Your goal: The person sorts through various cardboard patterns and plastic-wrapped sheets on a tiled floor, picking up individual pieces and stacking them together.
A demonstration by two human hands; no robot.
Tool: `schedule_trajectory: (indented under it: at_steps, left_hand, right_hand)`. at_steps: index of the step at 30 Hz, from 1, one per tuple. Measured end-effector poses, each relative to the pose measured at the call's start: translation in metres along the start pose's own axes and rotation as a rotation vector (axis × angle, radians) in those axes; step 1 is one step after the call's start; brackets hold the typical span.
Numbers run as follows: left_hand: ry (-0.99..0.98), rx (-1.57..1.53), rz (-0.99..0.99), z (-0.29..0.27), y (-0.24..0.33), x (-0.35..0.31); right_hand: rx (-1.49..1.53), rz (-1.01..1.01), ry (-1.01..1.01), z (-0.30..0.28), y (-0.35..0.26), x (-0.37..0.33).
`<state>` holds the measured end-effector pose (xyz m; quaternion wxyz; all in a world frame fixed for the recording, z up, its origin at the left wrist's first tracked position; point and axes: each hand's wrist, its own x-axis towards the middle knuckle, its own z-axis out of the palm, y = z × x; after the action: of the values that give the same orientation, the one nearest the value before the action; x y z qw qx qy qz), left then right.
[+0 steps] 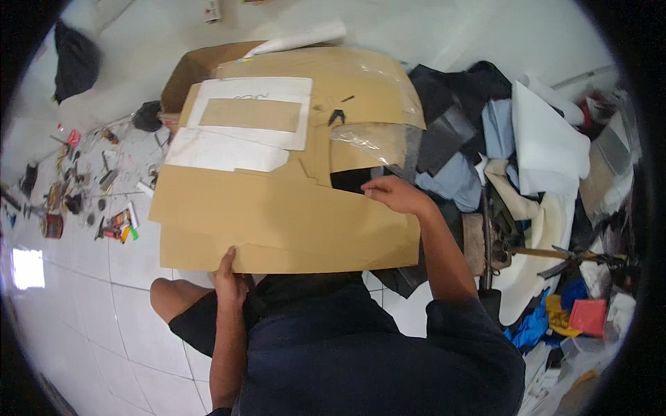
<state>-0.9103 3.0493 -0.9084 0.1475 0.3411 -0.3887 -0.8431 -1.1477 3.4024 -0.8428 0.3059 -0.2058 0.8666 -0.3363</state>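
Observation:
A large tan cardboard sheet (277, 215) spans my lap, its near edge toward me. My left hand (229, 283) grips that edge, thumb on top and the other fingers hidden underneath. At the far right edge of the sheet, my right hand (397, 194) is closed, its fingertips pinched at the cardboard's border. Beyond lie white boards (229, 149) with a narrow tan cardboard strip (250, 115) on top. Further back, another cardboard piece (368, 76) is partly covered by clear plastic film (374, 142). A small black piece (336, 116) rests among them.
An open cardboard box (187, 73) stands behind the sheets, with a white roll (305, 36) across it. Dark and grey-blue fabric pieces (454, 132) are heaped on the right, beside white sheeting (548, 145). Scattered small tools (118, 222) cover the tiled floor at left.

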Motion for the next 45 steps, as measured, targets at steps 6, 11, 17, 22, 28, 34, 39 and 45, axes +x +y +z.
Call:
schedule_trajectory:
  at_steps: [6, 11, 17, 22, 28, 34, 39, 45]
  left_hand:
    - [-0.065, 0.062, -0.078, 0.008, 0.009, 0.005]
    - [0.017, 0.015, -0.05, 0.014, 0.002, 0.01]
    - [-0.031, 0.012, -0.084, -0.005, 0.002, 0.015]
    - [0.032, -0.051, -0.028, 0.006, 0.001, 0.01]
    - [0.019, -0.049, -0.024, 0.008, 0.004, 0.009]
    - [0.01, -0.085, -0.022, 0.013, 0.012, 0.003]
    - [0.014, -0.109, -0.034, 0.018, 0.013, 0.002]
    - [-0.005, -0.142, 0.012, 0.015, 0.008, 0.008]
  right_hand:
    - [0.406, 0.118, -0.044, -0.024, 0.008, -0.004]
    - [0.423, 0.087, -0.058, -0.026, 0.023, -0.006]
    - [0.114, -0.038, -0.044, -0.013, 0.013, 0.007]
    - [0.001, 0.0, -0.009, -0.008, 0.002, 0.006]
    - [-0.043, 0.006, -0.004, 0.003, -0.011, 0.013]
    - [0.017, 0.078, -0.028, 0.006, -0.03, 0.013]
    - [-0.062, 0.033, -0.005, 0.001, -0.025, 0.012]
    - [-0.065, 0.046, -0.002, 0.0, -0.035, 0.011]
